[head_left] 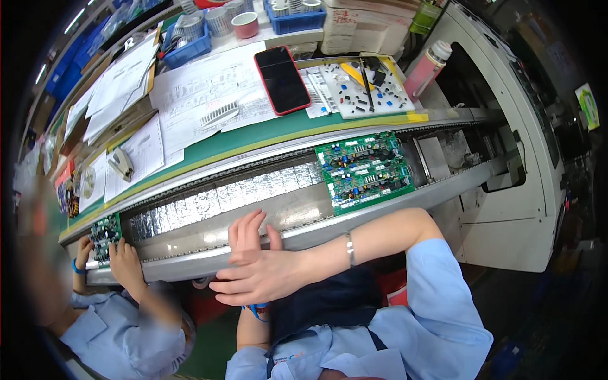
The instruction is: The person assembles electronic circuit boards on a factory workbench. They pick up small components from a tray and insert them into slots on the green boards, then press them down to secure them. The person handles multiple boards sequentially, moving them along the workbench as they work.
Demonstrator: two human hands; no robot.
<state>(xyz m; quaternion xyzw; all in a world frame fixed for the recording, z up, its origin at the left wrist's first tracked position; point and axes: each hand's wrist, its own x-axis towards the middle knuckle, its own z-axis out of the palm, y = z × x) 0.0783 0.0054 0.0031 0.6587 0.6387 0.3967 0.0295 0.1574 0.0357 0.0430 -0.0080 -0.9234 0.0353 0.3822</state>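
Crossing over the left hand (252, 235) near its wrist, the right hand (263, 278) has its fingers slightly apart; the left fingers, also parted, are curled at the conveyor (209, 218)'s near rail. Both look unloaded. Right of them, a green circuit board (366, 174) lies flat between the rails, almost square, its component rows running lengthwise along the conveyor. Beyond, on the bench (266, 132), a blue basket (297, 21) holds pale cups, and a white tray (354, 109) carries small scattered components.

Electronics workshop — circuit board (364, 171) on conveyor (253, 201).
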